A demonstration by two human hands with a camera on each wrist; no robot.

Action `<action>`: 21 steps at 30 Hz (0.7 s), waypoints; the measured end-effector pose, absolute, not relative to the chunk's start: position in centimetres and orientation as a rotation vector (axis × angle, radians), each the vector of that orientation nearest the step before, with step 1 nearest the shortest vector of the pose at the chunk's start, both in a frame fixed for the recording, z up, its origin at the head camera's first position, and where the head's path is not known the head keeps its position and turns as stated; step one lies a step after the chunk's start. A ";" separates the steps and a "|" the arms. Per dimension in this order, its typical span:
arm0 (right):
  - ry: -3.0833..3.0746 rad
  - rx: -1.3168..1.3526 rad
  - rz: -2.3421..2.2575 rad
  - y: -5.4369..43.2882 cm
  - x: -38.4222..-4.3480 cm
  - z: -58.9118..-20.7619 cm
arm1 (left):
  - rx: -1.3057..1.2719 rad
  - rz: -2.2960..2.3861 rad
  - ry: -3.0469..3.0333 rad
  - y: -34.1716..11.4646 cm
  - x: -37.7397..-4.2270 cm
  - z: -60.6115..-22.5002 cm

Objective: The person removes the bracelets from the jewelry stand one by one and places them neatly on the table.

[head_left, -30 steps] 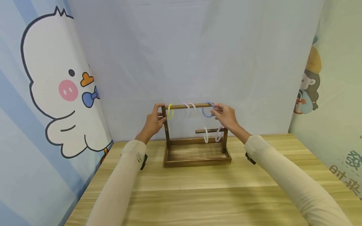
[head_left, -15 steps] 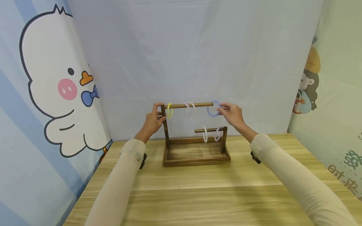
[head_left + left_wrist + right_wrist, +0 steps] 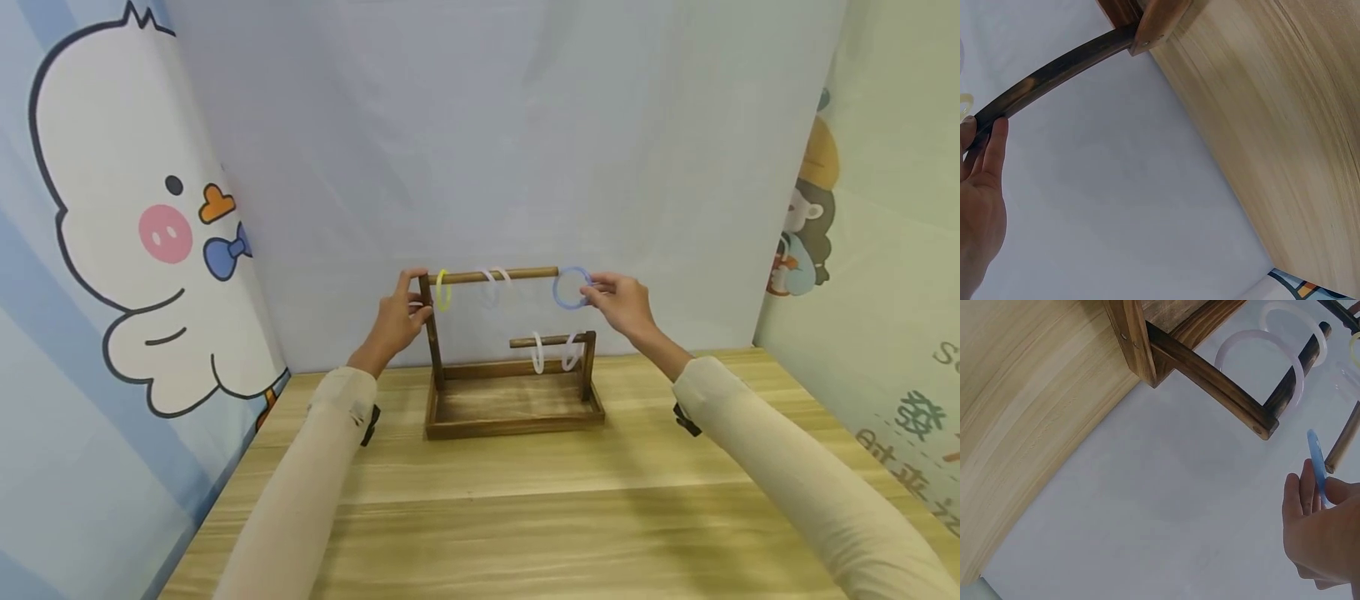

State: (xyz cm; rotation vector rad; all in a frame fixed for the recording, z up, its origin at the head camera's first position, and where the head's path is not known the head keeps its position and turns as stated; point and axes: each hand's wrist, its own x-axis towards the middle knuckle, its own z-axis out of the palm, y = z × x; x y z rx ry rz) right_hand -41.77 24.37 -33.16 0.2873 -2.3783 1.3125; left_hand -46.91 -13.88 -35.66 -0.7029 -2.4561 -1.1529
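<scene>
A brown wooden bangle stand (image 3: 517,428) has a long top bar (image 3: 528,273) and a short lower bar (image 3: 517,342) above its tray base. With fingers and thumb, my left hand (image 3: 393,321) grips the upper end of the left post (image 3: 1054,78). My right hand (image 3: 628,307) pinches a blue bangle (image 3: 556,292) by its right side, right at the free tip of the top bar. On that bar hang a yellow bangle (image 3: 439,292), near the left post, and two pale bangles (image 3: 491,290) around the middle. Two whitish bangles (image 3: 537,357) hang from the lower bar.
The stand is at the back of a wood-grain table (image 3: 480,517), in front of a pale cloth backdrop (image 3: 480,150). Printed cartoon panels flank both sides, with a white duck (image 3: 112,142) at the left. A short right post (image 3: 1210,378) carries the lower bar.
The blue bangle has moved right in my right hand, from around the top bar to its free tip. My left hand keeps its grip on the post. The head view has shifted slightly.
</scene>
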 end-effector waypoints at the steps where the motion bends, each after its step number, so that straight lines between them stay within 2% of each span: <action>1: -2.382 0.289 1.311 24.3 -41.6 -33.2 | -0.706 -1.153 -2.456 -13.9 -47.0 -35.7; 21: -2.491 0.460 1.459 20.4 -38.1 -33.4 | -0.775 -1.095 -2.383 -14.6 -47.4 -36.0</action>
